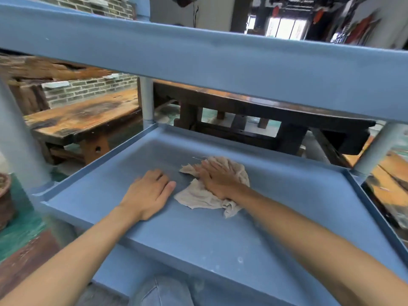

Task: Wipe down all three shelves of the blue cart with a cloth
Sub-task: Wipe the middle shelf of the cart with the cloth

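Your right hand (217, 180) presses beige cloth (212, 191) flat, fingers together, on blue cart shelf (287, 195); your left hand (150, 193) rests just beside cloth, fingers together.

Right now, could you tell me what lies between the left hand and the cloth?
Head view: only bare blue shelf separates the left hand from the cloth.

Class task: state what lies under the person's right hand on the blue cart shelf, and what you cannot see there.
Under the right hand lies a crumpled beige cloth, pressed flat on the shelf. The shelf surface beneath the cloth is covered, so its condition cannot be seen.
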A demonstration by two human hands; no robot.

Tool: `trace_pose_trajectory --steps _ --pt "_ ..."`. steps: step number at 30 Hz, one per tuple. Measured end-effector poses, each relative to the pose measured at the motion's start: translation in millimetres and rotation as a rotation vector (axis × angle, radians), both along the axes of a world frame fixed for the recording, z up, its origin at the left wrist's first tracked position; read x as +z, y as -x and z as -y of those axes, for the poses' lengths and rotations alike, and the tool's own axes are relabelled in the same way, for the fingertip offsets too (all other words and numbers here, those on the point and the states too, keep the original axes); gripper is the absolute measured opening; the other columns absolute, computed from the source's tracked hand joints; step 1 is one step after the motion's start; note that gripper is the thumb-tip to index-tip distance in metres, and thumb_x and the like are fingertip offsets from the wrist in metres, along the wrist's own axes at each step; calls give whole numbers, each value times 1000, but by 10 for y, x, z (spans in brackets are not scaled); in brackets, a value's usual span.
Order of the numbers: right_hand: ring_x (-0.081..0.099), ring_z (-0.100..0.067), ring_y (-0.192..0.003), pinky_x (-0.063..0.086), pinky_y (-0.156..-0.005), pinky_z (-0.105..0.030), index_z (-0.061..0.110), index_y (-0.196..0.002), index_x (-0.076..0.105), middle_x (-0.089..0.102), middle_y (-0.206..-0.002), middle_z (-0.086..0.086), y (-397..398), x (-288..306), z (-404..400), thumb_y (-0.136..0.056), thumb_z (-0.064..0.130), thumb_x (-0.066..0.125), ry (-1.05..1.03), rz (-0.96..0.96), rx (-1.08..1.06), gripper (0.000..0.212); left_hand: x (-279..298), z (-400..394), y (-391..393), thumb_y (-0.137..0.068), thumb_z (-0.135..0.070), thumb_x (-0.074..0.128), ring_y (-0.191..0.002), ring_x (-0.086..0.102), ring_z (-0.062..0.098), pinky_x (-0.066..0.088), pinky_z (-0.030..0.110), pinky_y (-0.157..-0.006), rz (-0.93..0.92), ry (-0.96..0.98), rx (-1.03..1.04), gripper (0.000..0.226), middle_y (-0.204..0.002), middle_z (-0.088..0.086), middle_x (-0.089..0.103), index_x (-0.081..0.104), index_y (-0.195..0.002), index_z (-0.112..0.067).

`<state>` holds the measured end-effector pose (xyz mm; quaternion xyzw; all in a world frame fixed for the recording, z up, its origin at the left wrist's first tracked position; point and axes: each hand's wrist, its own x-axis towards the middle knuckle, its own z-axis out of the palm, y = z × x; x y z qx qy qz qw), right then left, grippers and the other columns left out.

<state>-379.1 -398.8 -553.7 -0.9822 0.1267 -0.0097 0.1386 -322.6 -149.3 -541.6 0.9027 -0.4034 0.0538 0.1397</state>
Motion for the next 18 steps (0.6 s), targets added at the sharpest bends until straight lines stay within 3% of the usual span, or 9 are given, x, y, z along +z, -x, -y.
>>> trace_pose_trajectory --steps 6,9,12,15,18 --pt "-5 -19 -159 -9 -127 -45 37 -161 15 4 -172 5 851 20 905 -109 40 10 132 -91 -174 52 65 616 340 -104 -45 21 -126 41 22 41 41 -100 -102 40 -152 49 -124 2 53 62 -114 -19" --pt "-9 -24 -158 -7 -126 -51 40 -161 6 -3 -173 2 1284 54 1272 -109 45 13 148 -173 -314 53 99 879 544 -103 -49 18 -125 38 17 40 38 -99 -125 24 -236 56 -123 -1 52 63 -119 -20" --pt "-8 -27 -158 -6 -126 -51 40 -161 4 -4 -172 -3 1665 144 1511 -108 52 12 140 -246 -423 56 126 1012 669 -104 -48 18 -121 39 17 40 37 -99 -135 28 -288 55 -115 1 54 65 -111 -19" --pt "6 -39 -156 6 -124 -54 28 -161 12 10 -170 -14 1975 247 1670 -110 43 18 164 -308 -495 53 130 980 709 -103 -48 13 -119 42 17 40 40 -100 -159 49 -302 58 -110 1 58 63 -98 -20" --pt "23 -38 -153 20 -124 -50 20 -159 14 22 -166 -19 2220 409 1775 -109 45 15 201 -433 -659 57 103 827 657 -100 -52 10 -115 43 16 39 39 -101 -166 92 -290 63 -107 -1 61 64 -92 -23"
